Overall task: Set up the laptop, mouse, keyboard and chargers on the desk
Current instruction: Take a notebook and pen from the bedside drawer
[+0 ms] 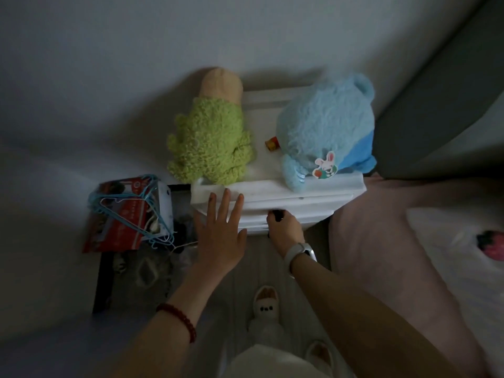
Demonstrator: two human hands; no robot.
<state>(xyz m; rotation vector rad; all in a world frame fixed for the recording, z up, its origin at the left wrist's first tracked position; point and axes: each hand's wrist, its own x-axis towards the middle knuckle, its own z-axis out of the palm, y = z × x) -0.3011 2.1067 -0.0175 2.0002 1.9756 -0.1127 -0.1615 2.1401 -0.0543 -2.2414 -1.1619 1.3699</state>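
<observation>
None of the setup looks done from where I stand: no laptop, mouse, keyboard or charger is anywhere to be seen, and no desk either. My guess is the person is still hunting for the gear, about to pull open the drawer of a white nightstand [275, 192].

The left hand [219, 230] lies flat with fingers straight, pressed against the nightstand's front left corner as if to steady it. The right hand [283, 227] is curled round a small dark knob [277, 215] on the drawer front, a pale wristband [298, 253] on that wrist. Whether the task's things lie inside, I cannot tell.

On top of the nightstand sit a green plush toy [211, 143] and a blue plush toy [326, 126], with a small red and yellow object [270, 143] between them. To the left, on the floor, stands a cluttered box topped with a red carton [120, 225] and blue wire hangers [131, 197]. A bed with pink bedding [387, 241] lies to the right. The room is dim, with a plain pale wall behind. The person wears bunny slippers [266, 304].
</observation>
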